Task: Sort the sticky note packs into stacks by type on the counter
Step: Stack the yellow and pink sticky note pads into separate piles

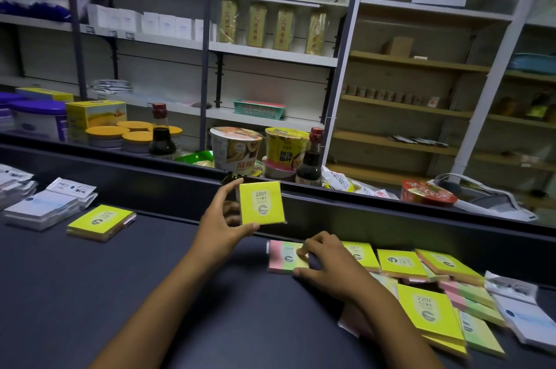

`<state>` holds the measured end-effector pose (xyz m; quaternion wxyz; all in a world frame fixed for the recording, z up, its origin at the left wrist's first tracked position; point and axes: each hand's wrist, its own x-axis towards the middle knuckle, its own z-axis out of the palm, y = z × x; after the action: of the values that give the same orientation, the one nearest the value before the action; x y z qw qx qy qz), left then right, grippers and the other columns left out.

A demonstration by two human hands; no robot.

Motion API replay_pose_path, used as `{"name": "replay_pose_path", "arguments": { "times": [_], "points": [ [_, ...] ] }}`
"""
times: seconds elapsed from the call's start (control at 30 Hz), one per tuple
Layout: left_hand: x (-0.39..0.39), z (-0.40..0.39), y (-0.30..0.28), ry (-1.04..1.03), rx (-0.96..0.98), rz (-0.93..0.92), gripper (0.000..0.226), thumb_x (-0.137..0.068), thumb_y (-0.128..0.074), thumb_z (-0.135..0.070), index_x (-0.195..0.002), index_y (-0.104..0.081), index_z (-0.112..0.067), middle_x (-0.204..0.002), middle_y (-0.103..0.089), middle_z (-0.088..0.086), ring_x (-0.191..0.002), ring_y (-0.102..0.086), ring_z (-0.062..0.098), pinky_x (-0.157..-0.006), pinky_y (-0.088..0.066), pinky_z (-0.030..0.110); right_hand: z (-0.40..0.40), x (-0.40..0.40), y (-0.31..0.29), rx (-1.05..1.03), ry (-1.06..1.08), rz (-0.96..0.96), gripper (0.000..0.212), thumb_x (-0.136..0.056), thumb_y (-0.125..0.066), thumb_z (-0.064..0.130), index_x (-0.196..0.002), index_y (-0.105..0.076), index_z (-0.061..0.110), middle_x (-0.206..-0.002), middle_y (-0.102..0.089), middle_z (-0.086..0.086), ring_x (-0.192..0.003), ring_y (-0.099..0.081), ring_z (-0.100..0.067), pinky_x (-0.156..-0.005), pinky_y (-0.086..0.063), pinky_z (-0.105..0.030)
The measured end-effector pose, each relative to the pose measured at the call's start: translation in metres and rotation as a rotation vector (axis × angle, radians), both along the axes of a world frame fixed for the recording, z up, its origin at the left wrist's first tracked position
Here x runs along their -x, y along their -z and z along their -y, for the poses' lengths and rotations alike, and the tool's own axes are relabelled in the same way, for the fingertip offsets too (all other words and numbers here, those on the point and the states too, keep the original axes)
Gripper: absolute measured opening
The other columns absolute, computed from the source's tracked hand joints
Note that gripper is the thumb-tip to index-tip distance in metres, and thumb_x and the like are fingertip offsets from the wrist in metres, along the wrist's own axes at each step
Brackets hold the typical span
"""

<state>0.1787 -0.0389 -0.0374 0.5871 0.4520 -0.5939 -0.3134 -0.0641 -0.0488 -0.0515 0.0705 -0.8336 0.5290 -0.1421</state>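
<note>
Left hand lifting yellow pack (near counter rim), right hand gripping striped pack

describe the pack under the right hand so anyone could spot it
On the dark counter, find the unsorted pile at the right. At its left end, the 2209 pack lies under the right hand. Unlike its yellow-fronted neighbours, it is striped pink, yellow and green.
</note>
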Motion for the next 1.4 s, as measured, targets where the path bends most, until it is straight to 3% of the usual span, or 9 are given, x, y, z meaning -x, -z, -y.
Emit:
{"name": "replay_pose_path", "arguments": {
  "times": [0.13, 0.23, 0.43, 0.57, 0.67, 0.83, 1.03, 1.27, 1.4],
  "points": [
    [0.001, -0.001, 0.001, 0.007, -0.006, -0.003, 0.089, -0.073, -0.08, 0.003, -0.141, -0.039, -0.037, -0.113, -0.061, 0.01, -0.1, -0.066, 0.025, -0.071, -0.059, 0.03, -0.004, 0.002, -0.002, -0.071, -0.001, 0.045, 0.038, -0.081, -0.073, 0.051, -0.106, -0.053, 0.031, -0.117, -0.051, 0.008, -0.112, -0.041, -0.012, -0.094, -0.042, -0.029],
    [0.001, -0.001, 0.0, 0.013, -0.012, 0.006, 0.089, -0.073, -0.081, 0.002, -0.141, -0.039, -0.037, -0.115, -0.061, 0.01, -0.102, -0.065, 0.026, -0.073, -0.06, 0.031, -0.007, 0.003, -0.005, -0.099, 0.019, 0.103, 0.042, -0.078, -0.076, 0.049, -0.105, -0.051, 0.028, -0.103, -0.053, 0.011, -0.102, -0.045, -0.012, -0.08, -0.043, -0.024],
    [0.001, -0.004, -0.002, 0.006, -0.003, 0.008, 0.091, -0.074, -0.08, 0.003, -0.146, -0.037, -0.033, -0.112, -0.064, 0.01, -0.101, -0.066, 0.023, -0.075, -0.059, 0.026, -0.008, 0.003, -0.006, -0.06, 0.026, 0.172, 0.08, -0.068, -0.084, 0.048, -0.133, -0.042, 0.028, -0.124, -0.038, 0.01, -0.101, -0.056, -0.009, -0.089, -0.05, -0.028],
    [-0.001, -0.01, -0.001, -0.027, 0.01, 0.02, 0.093, -0.074, -0.08, 0.002, -0.148, -0.035, -0.033, -0.11, -0.067, 0.005, -0.1, -0.067, 0.018, -0.082, -0.057, 0.025, -0.007, 0.0, -0.009, -0.007, 0.004, 0.301, 0.076, -0.067, -0.086, 0.025, -0.131, -0.045, 0.026, -0.119, -0.032, 0.007, -0.085, -0.058, -0.01, -0.079, -0.055, -0.026],
    [-0.001, -0.015, -0.001, -0.039, 0.016, 0.004, 0.091, -0.074, -0.079, 0.004, -0.147, -0.036, -0.032, -0.108, -0.068, 0.005, -0.099, -0.067, 0.018, -0.081, -0.056, 0.021, -0.009, -0.001, -0.016, 0.013, 0.014, 0.429, 0.074, -0.068, -0.084, 0.01, -0.127, -0.045, 0.031, -0.116, -0.039, 0.002, -0.081, -0.059, -0.012, -0.072, -0.054, -0.019],
    [-0.007, -0.037, -0.003, -0.067, 0.017, -0.083, 0.088, -0.075, -0.078, 0.004, -0.147, -0.039, -0.03, -0.108, -0.069, 0.005, -0.102, -0.067, 0.018, -0.08, -0.055, 0.018, -0.026, -0.001, -0.024, -0.051, -0.021, 0.697, 0.078, -0.072, -0.077, -0.004, -0.129, -0.046, 0.038, -0.11, -0.068, 0.003, -0.087, -0.071, -0.015, -0.075, -0.061, -0.033],
    [-0.03, -0.106, 0.004, -0.117, 0.029, -0.231, 0.084, -0.076, -0.075, 0.007, -0.142, -0.044, -0.033, -0.1, -0.073, 0.011, -0.091, -0.071, 0.013, -0.075, -0.053, 0.013, -0.073, -0.025, -0.021, -0.095, -0.071, 0.926, 0.082, -0.08, -0.071, -0.009, -0.139, -0.044, 0.041, -0.128, -0.062, 0.013, -0.111, -0.065, -0.004, -0.087, -0.053, -0.022],
    [-0.088, -0.184, 0.003, -0.13, 0.043, -0.298, 0.082, -0.075, -0.075, 0.006, -0.137, -0.05, -0.042, -0.105, -0.068, 0.024, -0.091, -0.07, 0.018, -0.086, -0.054, 0.023, -0.142, -0.09, -0.011, -0.1, -0.056, 1.149, 0.076, -0.08, -0.065, -0.018, -0.134, -0.047, 0.033, -0.111, -0.072, -0.002, -0.101, -0.071, -0.015, -0.078, -0.055, -0.02],
    [-0.127, -0.227, -0.004, -0.146, 0.048, -0.292, 0.081, -0.076, -0.074, 0.008, -0.134, -0.05, -0.043, -0.099, -0.069, 0.023, -0.087, -0.071, 0.018, -0.077, -0.056, 0.018, -0.184, -0.133, 0.0, -0.099, -0.024, 1.234, 0.074, -0.079, -0.067, -0.02, -0.129, -0.05, 0.033, -0.11, -0.072, -0.008, -0.101, -0.071, -0.02, -0.078, -0.056, -0.024]
  ]
}}
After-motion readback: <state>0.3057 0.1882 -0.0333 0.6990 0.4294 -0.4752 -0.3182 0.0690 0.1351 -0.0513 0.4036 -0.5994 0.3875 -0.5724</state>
